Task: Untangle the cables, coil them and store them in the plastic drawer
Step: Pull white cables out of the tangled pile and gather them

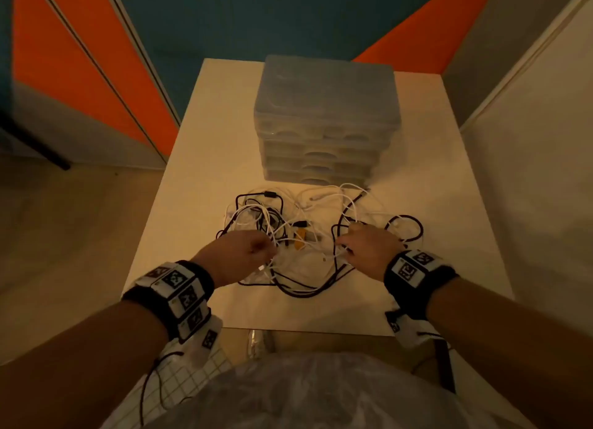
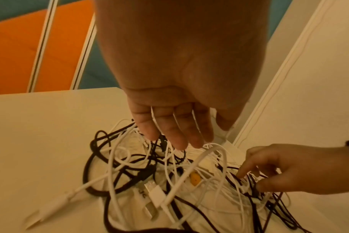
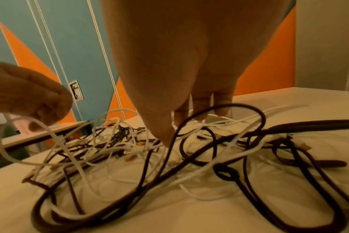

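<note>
Hands meet over the tangled heap of white and black cables on the pale square table: left hand pinches white strands, right hand hooks fingers among loops. Beyond the heap stands the translucent plastic drawer stack, shut.

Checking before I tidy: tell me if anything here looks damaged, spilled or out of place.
Only the cables: black and white ones lie knotted in one heap on the table, in front of the shut plastic drawers. Both hands are in the heap. No damage or spill shows.

No readable text, black-and-white marker squares on wristbands, no words
</note>
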